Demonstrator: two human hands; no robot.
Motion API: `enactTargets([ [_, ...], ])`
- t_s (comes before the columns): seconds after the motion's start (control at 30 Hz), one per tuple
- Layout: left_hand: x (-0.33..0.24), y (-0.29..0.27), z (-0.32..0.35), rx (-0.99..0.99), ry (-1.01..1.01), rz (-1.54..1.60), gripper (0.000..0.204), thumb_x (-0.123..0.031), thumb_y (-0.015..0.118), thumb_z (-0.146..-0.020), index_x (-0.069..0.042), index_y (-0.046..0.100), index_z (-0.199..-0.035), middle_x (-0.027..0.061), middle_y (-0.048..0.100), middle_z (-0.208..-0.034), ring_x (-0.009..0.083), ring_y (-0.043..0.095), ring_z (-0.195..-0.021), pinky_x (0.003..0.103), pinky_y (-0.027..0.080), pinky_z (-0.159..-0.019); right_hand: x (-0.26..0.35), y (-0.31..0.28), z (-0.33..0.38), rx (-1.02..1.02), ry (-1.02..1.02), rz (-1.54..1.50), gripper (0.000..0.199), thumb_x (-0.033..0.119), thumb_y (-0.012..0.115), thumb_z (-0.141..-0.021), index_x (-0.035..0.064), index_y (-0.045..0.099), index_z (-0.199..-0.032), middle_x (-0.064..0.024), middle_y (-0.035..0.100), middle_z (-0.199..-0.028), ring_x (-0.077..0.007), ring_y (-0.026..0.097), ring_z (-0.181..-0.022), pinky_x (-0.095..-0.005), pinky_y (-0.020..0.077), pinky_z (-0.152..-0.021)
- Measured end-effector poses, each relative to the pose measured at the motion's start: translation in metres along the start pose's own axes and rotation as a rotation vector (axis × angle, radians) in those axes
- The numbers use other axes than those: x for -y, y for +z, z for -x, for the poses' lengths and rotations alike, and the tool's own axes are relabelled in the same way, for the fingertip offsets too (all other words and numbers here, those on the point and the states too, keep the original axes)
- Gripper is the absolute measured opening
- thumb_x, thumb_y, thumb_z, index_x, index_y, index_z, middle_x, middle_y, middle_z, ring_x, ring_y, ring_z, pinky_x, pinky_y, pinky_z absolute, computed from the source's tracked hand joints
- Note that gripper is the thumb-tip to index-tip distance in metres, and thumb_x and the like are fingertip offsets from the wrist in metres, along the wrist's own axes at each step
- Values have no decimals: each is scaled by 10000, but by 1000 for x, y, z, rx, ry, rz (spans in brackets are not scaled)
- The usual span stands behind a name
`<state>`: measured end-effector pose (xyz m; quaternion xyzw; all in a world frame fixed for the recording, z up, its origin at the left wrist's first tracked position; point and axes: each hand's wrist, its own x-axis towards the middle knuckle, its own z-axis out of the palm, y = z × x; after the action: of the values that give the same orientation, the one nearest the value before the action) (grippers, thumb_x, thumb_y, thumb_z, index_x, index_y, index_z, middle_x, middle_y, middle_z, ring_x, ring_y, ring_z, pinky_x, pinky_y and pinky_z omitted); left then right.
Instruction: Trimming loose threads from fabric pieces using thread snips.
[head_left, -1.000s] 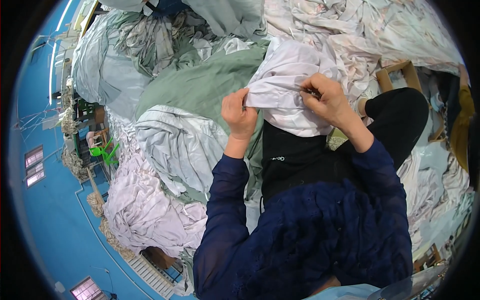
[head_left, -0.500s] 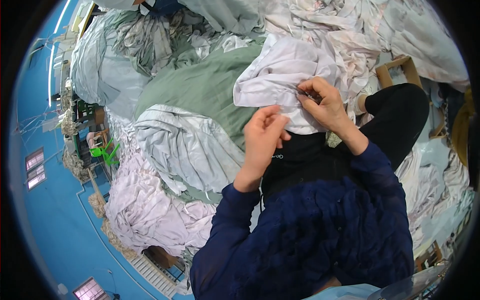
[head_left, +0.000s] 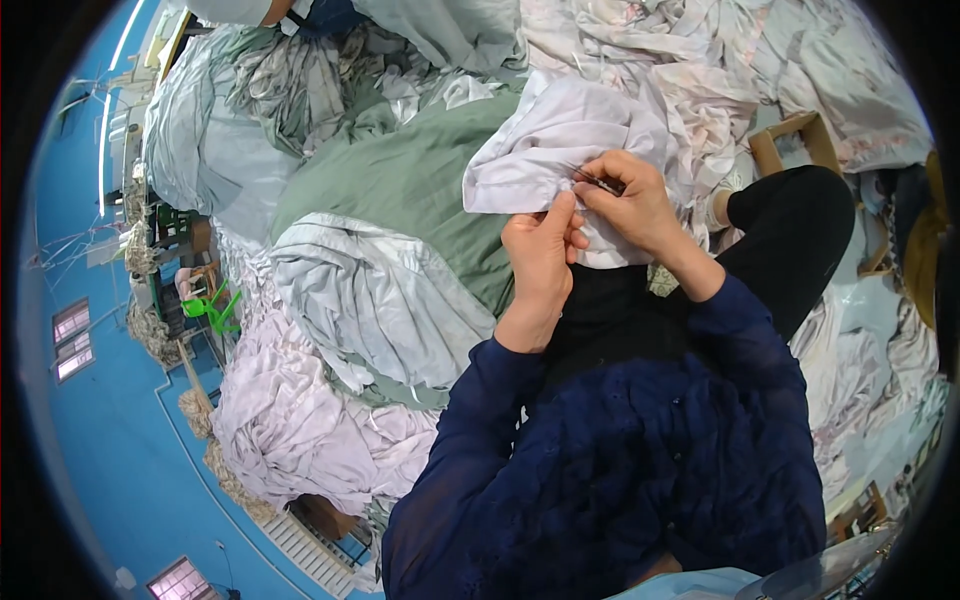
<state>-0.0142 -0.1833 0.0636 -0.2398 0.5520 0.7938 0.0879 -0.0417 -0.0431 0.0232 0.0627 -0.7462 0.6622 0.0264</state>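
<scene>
Many heaps of cloth covered the work surface, so that no bare table showed: a sage-green sheet [head_left: 400,190] in the middle, a grey-white striped bundle [head_left: 370,300] just in front of it, a pale lilac bundle [head_left: 290,430] lower left, and floral-printed white cloth [head_left: 700,60] crumpled along the top right. The room beyond had a bright blue floor [head_left: 110,440], with small windows or panels at the far left rim (bent by the lens). A bright green plastic object [head_left: 205,305] lay at the left edge of the piles, its kind too small to tell. A wooden frame [head_left: 790,140], perhaps a stool, stood at the right beside the person's black-clad knee [head_left: 790,230].

The white cloth piece [head_left: 560,150] sat bunched over the person's lap, touching the green sheet on its left side. Its long axis ran roughly from left to right, and its folded edge pointed toward the left.

The left hand [head_left: 540,255] pinched the cloth's lower edge, thumb and fingers pressed together on the fabric. The right hand [head_left: 625,200] had its fingers curled closed on the same edge, just beside the left, holding a small dark tool [head_left: 598,181] against the cloth; what kind of tool could not be told.

No packages, labels or signs were legible anywhere.
</scene>
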Motion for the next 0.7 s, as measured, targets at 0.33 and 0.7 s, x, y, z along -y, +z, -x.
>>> enactTargets([
  [0.33,3,6,0,-48,150,-182,130,-79,647,-889,27,650,-814,43,599,-632,83,518,-447,214,371,-392,9,1,-6,-11,-160,78,119,13,684,-746,-14,623,-844,-65,577,-750,-138,531,-648,-264,401,-579],
  [0.7,5,2,2,-48,145,-152,156,-111,685,-868,20,651,-791,52,609,-635,92,532,-446,211,379,-390,16,-11,12,-16,291,-332,110,71,647,-826,-12,611,-888,-11,545,-748,-84,478,-661,-233,382,-595],
])
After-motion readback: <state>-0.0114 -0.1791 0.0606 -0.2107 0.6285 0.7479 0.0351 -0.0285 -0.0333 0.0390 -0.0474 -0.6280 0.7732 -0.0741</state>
